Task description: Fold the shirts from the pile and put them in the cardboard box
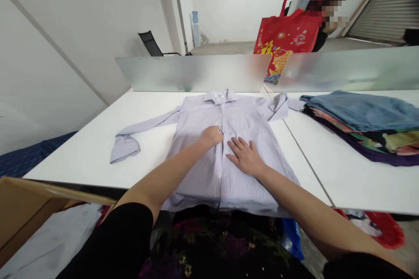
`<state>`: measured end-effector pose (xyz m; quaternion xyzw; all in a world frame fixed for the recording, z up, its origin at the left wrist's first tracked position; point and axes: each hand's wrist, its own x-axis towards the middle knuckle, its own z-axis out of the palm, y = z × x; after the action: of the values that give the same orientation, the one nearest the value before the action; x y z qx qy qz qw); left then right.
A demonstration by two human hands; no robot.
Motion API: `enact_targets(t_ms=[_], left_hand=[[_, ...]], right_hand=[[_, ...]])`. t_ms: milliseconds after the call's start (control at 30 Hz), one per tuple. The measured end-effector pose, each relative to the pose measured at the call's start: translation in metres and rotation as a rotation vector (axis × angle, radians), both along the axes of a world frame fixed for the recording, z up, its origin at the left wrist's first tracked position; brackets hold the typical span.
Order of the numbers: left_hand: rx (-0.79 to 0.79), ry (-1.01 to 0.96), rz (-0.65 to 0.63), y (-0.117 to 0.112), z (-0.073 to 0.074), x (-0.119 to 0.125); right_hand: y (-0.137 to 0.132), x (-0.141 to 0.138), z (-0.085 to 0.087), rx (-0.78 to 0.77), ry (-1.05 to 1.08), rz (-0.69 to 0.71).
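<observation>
A pale striped button-up shirt [196, 170] lies front up on the white table, its collar at the far side and its hem hanging at the near edge. The left-hand sleeve stretches out flat; the other is bunched near the folded clothes. My left hand [211, 136] is closed at the shirt's front placket, pinching its edge around mid-chest. Beside it, my right hand [245, 157] rests flat on the shirt with fingers spread. The fingertips of my left hand are partly hidden.
Folded clothes [363, 113] are stacked at the right of the table [85, 139]. A frosted divider [196, 72] runs along the back, with a red bag [288, 35] and a person [334, 4] beyond. A cardboard box [26, 209] holding white cloth stands at lower left.
</observation>
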<state>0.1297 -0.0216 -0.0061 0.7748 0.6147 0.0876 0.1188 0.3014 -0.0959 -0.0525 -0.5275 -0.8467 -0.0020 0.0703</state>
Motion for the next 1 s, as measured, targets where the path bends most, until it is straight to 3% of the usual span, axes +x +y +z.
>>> enact_targets(t_ms=[167, 333, 500, 700, 833, 1000], left_hand=[[-0.072, -0.036, -0.008, 0.004, 0.011, -0.003], [0.061, -0.088, -0.007, -0.018, -0.002, -0.003], [0.18, -0.17, -0.069, -0.064, -0.012, -0.015], [0.285, -0.409, -0.082, -0.143, -0.022, -0.04], [0.262, -0.381, -0.146, -0.177, -0.04, -0.044], [0.262, -0.4, -0.168, -0.182, -0.05, -0.045]], right_hand=[[-0.004, 0.0, -0.008, 0.048, -0.009, 0.021], [-0.002, 0.003, -0.003, 0.113, 0.065, 0.073], [-0.015, 0.002, 0.015, 0.215, 0.299, 0.156], [-0.087, -0.02, 0.022, 0.073, 0.294, 0.235], [-0.122, -0.035, 0.013, 0.092, 0.239, 0.048], [-0.121, -0.044, 0.013, 0.05, 0.196, -0.089]])
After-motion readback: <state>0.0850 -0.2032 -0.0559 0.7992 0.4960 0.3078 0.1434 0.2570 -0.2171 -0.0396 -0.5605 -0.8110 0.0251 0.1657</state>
